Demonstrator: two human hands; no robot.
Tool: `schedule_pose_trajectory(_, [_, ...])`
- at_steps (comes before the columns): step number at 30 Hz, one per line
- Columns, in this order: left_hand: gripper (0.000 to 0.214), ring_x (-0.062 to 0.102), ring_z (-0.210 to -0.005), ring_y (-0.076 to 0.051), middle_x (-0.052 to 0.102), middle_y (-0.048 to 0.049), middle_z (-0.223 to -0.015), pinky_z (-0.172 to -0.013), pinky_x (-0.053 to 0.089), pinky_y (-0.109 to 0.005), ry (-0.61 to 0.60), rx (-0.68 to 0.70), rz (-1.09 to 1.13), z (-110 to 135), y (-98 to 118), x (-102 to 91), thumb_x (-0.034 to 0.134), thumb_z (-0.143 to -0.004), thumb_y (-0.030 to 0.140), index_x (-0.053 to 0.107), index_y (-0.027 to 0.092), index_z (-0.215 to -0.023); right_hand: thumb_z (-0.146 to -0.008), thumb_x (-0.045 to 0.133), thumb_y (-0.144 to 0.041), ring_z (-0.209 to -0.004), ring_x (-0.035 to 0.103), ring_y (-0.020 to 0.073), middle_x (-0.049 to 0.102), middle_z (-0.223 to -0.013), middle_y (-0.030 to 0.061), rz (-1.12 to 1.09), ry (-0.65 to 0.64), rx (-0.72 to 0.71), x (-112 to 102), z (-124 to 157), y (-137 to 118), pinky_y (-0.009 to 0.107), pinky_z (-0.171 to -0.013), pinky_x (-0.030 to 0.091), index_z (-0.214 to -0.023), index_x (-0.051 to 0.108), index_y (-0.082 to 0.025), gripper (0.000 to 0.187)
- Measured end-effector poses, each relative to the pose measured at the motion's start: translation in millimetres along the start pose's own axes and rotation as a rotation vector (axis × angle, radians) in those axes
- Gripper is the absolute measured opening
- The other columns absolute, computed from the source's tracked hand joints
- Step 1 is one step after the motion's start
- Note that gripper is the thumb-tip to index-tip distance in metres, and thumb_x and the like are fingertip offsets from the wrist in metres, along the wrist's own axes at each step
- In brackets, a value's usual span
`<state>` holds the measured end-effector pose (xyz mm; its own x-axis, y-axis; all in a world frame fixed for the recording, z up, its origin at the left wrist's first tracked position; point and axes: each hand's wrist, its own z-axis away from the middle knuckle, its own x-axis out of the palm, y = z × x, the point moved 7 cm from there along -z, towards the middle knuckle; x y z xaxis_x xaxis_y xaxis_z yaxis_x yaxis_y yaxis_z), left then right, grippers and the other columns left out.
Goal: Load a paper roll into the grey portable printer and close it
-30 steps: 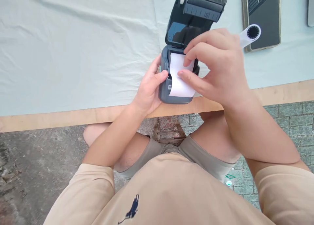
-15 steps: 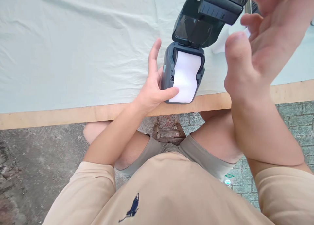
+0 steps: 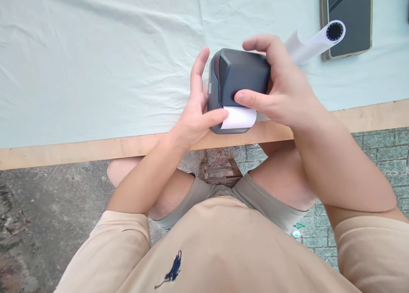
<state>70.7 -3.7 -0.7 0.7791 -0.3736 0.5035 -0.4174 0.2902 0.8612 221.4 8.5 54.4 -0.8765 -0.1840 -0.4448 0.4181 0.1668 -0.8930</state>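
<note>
A dark grey portable label printer is held over the table's near edge, its lid down. White paper sticks out from under the lid toward me. My left hand grips the printer's left side, thumb pressing on the paper's left edge and index finger stretched upward. Around the right side and the lid is my right hand, its thumb lying on the lid's front and its fingers curving over the far side. Some of those fingers are hidden behind the printer.
On the white cloth at the right lie a curled sheet of white paper round a dark core and a phone-like dark device with a pale rim. A wooden table edge runs across above my knees.
The printer's lid has swung from raised to down over the paper roll bay. My right hand has come from the upper right down onto the lid. My left hand keeps its hold.
</note>
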Motion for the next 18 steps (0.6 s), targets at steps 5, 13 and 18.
schedule_pose_trajectory(5, [0.055,0.05,-0.158,-0.032,0.07,-0.002,-0.142,-0.121,0.056,-0.047,0.147,-0.021,0.094,-4,0,-8.4,0.062,-0.095,0.053,0.051,0.036,-0.147,-0.073,0.088,-0.058,-0.09,0.067,0.0218,0.072,-0.117,0.0052,-0.044,-0.024,0.038,2,-7,8,0.035,-0.072,0.056,-0.131,0.043,-0.031,0.078])
schedule_pose_trajectory(13, [0.045,0.053,-0.157,-0.03,0.069,0.0012,-0.141,-0.123,0.055,-0.05,0.201,-0.012,0.079,-3,2,-15.0,0.053,-0.102,0.036,0.052,0.036,-0.148,-0.083,0.076,-0.053,-0.068,0.05,0.0139,0.06,-0.086,-0.0043,-0.048,0.036,-0.006,4,-5,-2,0.031,-0.065,0.046,-0.114,0.041,-0.031,0.052])
schedule_pose_trajectory(18, [0.044,0.053,-0.157,-0.03,0.068,0.0028,-0.143,-0.122,0.056,-0.05,0.236,-0.007,0.061,-3,2,-15.7,0.051,-0.104,0.034,0.052,0.037,-0.147,-0.072,0.084,-0.04,-0.092,0.063,0.0176,0.065,-0.134,0.0033,-0.011,-0.139,-0.036,-1,1,-2,0.032,-0.071,0.053,-0.136,0.045,-0.035,0.075])
